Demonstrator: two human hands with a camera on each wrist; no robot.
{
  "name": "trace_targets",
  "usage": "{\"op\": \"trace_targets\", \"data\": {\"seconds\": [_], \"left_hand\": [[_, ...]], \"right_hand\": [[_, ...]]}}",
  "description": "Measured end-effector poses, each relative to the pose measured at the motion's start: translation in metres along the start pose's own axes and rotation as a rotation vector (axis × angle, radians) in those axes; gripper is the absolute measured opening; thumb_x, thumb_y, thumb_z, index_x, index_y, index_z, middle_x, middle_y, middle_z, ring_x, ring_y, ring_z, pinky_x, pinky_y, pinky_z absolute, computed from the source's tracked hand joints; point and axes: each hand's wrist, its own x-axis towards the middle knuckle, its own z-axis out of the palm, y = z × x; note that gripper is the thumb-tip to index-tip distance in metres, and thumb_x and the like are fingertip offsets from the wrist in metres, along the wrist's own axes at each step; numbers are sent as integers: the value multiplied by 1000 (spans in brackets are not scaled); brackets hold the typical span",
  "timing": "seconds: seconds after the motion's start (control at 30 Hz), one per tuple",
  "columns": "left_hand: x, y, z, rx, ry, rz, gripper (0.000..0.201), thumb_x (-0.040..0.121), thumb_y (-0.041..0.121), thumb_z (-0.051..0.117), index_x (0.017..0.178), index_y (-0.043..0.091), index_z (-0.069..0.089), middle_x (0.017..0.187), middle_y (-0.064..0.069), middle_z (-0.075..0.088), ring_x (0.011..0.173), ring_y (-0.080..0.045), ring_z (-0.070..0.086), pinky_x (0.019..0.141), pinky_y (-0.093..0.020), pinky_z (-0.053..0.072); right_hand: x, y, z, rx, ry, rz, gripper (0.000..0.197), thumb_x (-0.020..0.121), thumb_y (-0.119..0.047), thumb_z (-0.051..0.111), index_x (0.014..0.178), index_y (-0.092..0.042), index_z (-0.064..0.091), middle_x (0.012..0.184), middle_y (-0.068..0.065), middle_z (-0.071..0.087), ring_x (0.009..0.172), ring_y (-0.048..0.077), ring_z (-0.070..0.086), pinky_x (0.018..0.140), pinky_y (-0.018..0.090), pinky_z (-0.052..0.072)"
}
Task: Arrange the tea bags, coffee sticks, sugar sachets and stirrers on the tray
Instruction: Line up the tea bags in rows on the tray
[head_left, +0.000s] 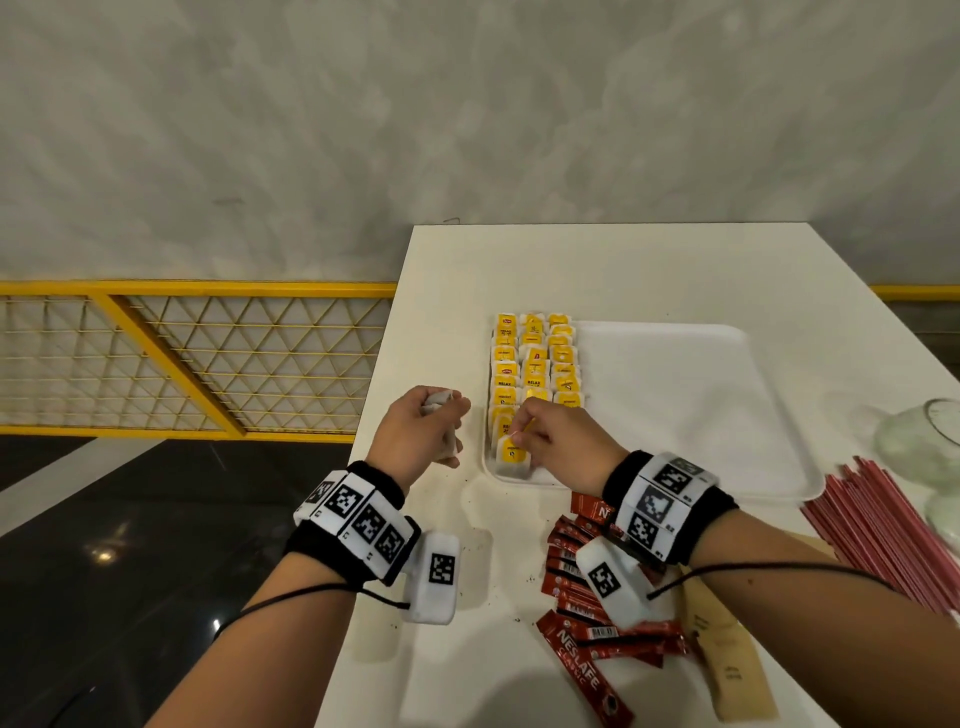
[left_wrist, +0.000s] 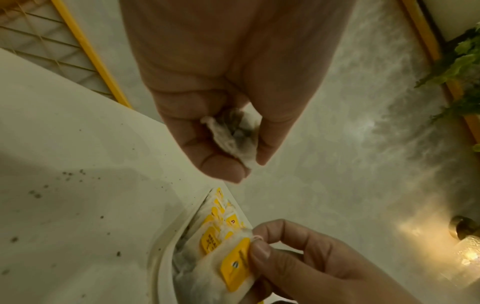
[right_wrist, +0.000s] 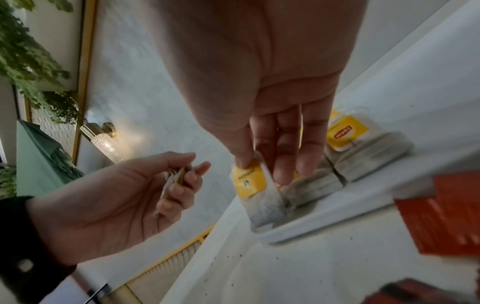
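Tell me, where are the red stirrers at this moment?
In the head view, the red stirrers lie in a bundle on the table at the far right, beside the tray's near right corner, not yet on it.

Right of the yellow-tagged tea bag rows, the white plastic tray's floor lies bare — room for my fingers. Nearer me, red coffee sticks crowd its front edge; red stirrers and glass jar block its right.

Both hands hold tea bags over tray.
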Motion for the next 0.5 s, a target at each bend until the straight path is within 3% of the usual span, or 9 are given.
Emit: {"op": "trace_targets", "data": {"seconds": [0.2, 0.33, 0.5], "left_hand": [[-1, -7, -4, -63, -14, -89, 23, 91, 16, 65, 108, 3, 58, 81, -7, 58, 55, -18, 60, 48, -28, 51], [-3, -10, -6, -130, -50, -130, 10, 92, 13, 60, 100, 7, 60, 84, -10, 58, 62, -20, 63, 53, -30, 53], [-6, -13, -6, -185, -137, -128, 32, 89, -5, 56, 120, 3, 54, 97, -12, 61, 76, -24, 68, 61, -32, 57]], "right_hand": [[7, -3, 6, -38, -15, 10, 7, 96, -19, 54, 98, -15, 58, 90, -1, 67, 77, 15, 59, 72, 29, 47], [18, -4, 9, -111, -2, 13, 7, 96, -20, 52, 99, -16, 58, 96, 1, 69, 88, 20, 63, 78, 36, 51], [26, 0, 10, -224, 85, -40, 10, 92, -20, 56, 99, -14, 60, 103, 3, 63, 99, 22, 57, 83, 36, 48]]}}
